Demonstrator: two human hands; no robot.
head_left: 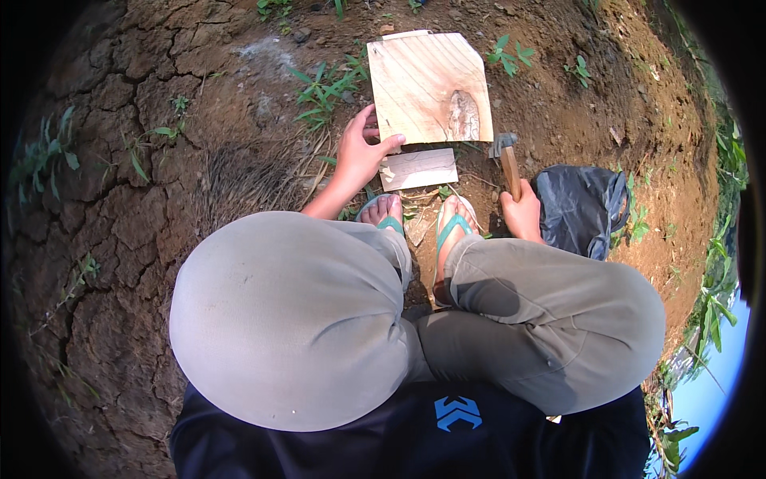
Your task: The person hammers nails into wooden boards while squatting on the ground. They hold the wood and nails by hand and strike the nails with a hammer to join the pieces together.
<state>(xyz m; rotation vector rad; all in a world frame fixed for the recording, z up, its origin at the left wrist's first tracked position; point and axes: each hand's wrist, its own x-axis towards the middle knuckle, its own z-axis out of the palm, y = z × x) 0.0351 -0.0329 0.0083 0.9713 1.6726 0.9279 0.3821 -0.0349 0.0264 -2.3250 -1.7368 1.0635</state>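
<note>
A pale wooden board [423,84] with curved grain and a rough knot near its lower right corner lies in front of my feet. My left hand [363,152] grips its lower left corner, thumb on the top face and fingers at the left edge. In my right hand [523,214] is a hammer [508,164], held by its wooden handle. The metal head is up beside the board's lower right corner. Between the board and my feet lies a smaller flat piece of wood [419,169]. Part of another pale piece [405,35] shows behind the board's far edge.
A crumpled black plastic bag [578,207] lies right of my right hand. My feet in green flip-flops [453,227] stand close to the small wood piece. Cracked dry soil [112,215] spreads at left, with weeds [323,92] beside the board and dry grass [247,180] near my left forearm.
</note>
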